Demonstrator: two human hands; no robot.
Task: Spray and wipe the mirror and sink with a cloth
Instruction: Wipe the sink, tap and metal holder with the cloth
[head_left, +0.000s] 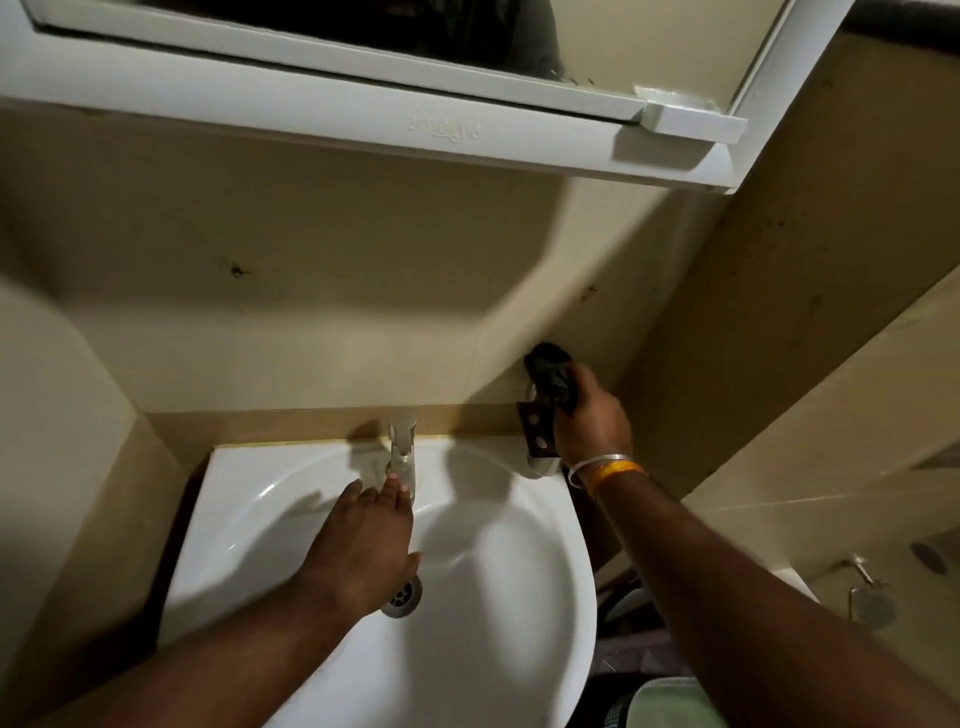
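A white sink (498, 597) is sitting low in the middle, near. A dark cloth (551, 375) is bunched at its far right. The mirror (363, 26) is hanging far above.

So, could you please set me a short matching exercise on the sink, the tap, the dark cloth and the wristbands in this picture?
Things:
1. sink
2. tap
3. dark cloth
4. wristbands

Descriptions:
A. held in the right hand near the wall
B. white, with a drain in the basin
C. on the right wrist
D. fingertips of the left hand reach to it

Pairs: 1-B, 2-D, 3-A, 4-C
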